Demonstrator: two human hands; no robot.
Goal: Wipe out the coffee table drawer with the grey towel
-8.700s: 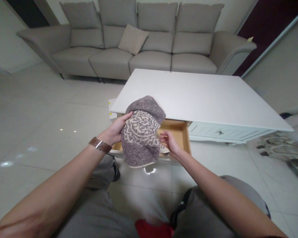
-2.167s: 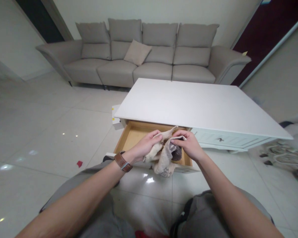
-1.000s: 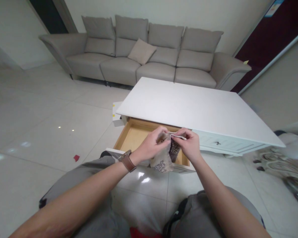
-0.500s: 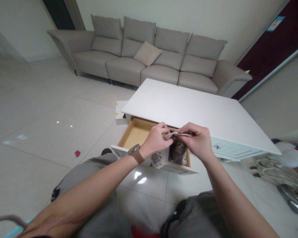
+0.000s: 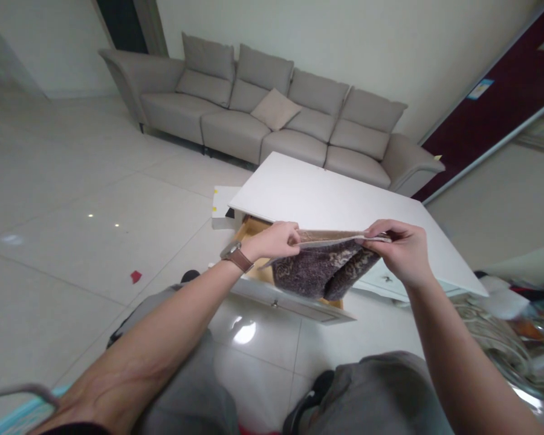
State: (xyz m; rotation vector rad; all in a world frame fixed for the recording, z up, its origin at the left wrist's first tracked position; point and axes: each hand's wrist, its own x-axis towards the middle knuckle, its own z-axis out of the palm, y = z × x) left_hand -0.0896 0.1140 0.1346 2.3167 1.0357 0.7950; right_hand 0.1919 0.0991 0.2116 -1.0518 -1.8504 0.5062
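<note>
Purple-brown cloth (image 5: 301,272), centre of frame: judged soft, light and limp; best held along its upper edge, which left hand (image 5: 272,240) and right hand (image 5: 405,248) pinch between fingers.

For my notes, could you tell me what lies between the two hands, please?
In the head view, a patterned cloth hangs between the left hand and right hand.

Room: you're in a home's lounge now
Sofa (image 5: 233,127): long, grey, facing you
Bench (image 5: 344,196): low, white, before you
</note>
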